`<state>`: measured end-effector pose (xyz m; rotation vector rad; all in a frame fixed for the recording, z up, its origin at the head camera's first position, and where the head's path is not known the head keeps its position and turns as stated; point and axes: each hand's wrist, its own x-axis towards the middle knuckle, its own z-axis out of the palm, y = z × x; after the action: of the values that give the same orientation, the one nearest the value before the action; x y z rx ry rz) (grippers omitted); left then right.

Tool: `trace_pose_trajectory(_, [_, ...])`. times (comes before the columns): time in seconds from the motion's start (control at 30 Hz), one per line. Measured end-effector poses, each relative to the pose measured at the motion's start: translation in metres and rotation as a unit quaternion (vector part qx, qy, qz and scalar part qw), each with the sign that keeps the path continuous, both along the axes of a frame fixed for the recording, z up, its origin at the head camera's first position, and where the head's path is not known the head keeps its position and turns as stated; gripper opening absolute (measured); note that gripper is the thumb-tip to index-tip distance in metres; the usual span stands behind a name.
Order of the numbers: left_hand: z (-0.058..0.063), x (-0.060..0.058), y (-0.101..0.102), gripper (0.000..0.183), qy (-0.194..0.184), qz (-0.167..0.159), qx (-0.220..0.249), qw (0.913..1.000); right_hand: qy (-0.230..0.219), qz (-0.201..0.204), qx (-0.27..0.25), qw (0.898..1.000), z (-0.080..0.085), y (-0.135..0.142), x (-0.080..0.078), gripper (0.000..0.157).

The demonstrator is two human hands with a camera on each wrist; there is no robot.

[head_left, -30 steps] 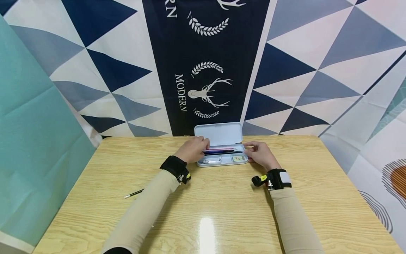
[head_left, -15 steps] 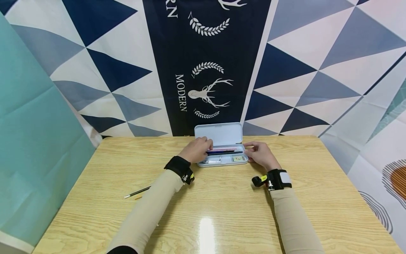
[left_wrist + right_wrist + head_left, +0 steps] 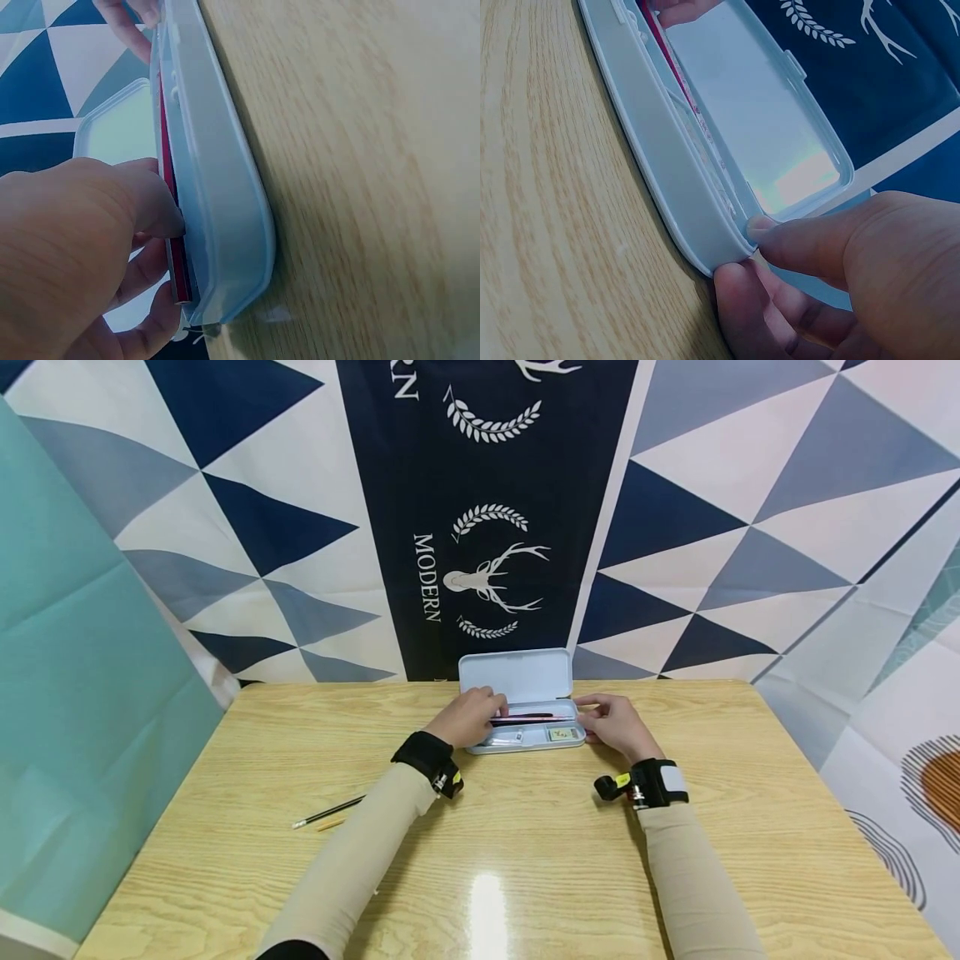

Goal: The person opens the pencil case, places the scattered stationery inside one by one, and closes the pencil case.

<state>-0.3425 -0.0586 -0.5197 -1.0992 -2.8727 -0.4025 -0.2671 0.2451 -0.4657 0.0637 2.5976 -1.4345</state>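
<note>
A light blue pencil case (image 3: 536, 747) lies at the back of the table, its lid (image 3: 517, 673) tipped up against the wall cloth. Over the left end of the case, my left hand (image 3: 465, 717) pinches a red pencil with dark stripes (image 3: 167, 146) between thumb and fingers. This pencil lies lengthwise along the case. My right hand (image 3: 617, 725) grips the right end of the case, thumb at the rim and fingers against the outside. Inside, a small patterned block (image 3: 562, 734) sits in the front right compartment. A clear item (image 3: 506, 737) lies left of it, partly hidden by my left hand.
A black pencil with a white end (image 3: 326, 812) lies on the wooden table (image 3: 540, 843) left of the case. Next to it is a thin orange stick (image 3: 331, 824), partly behind my left forearm. Patterned cloth (image 3: 480, 527) rises right behind the table's back edge.
My left hand has shifted slightly right along the case, and the pencils under it have changed position. More of the black pencil and the orange stick shows beside my forearm. My right hand stays put.
</note>
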Motion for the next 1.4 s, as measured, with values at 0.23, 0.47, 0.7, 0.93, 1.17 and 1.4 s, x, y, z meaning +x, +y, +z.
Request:
trace_pose_trajectory(0.23, [0.062, 0.045, 0.006, 0.035, -0.064, 0.018, -0.001, 0.9978, -0.002, -0.001, -0.010, 1.000, 0.001, -0.001, -0.001, 0.045])
trace_pose_trajectory(0.47, [0.079, 0.061, 0.007, 0.039, -0.067, 0.032, -0.036, 0.9966, -0.001, 0.001, -0.003, 1.000, 0.002, -0.001, -0.002, 0.045])
trace_pose_trajectory(0.7, [0.077, 0.058, 0.006, 0.035, -0.068, 0.030, -0.027, 0.9969, 0.001, 0.003, 0.003, 1.000, 0.002, -0.001, -0.001, 0.044])
trace_pose_trajectory(0.93, [0.077, 0.059, 0.005, 0.033, -0.071, 0.039, -0.024, 0.9964, 0.001, 0.002, 0.000, 1.000, 0.003, -0.001, -0.001, 0.044])
trace_pose_trajectory(1.17, [0.078, 0.059, 0.005, 0.031, -0.071, 0.034, -0.024, 0.9966, -0.003, 0.000, 0.000, 1.000, 0.002, -0.001, -0.001, 0.044])
trace_pose_trajectory(1.4, [0.082, 0.059, 0.003, 0.031, -0.055, 0.027, -0.020, 0.9979, -0.001, 0.004, 0.005, 1.000, 0.000, 0.000, 0.000, 0.045])
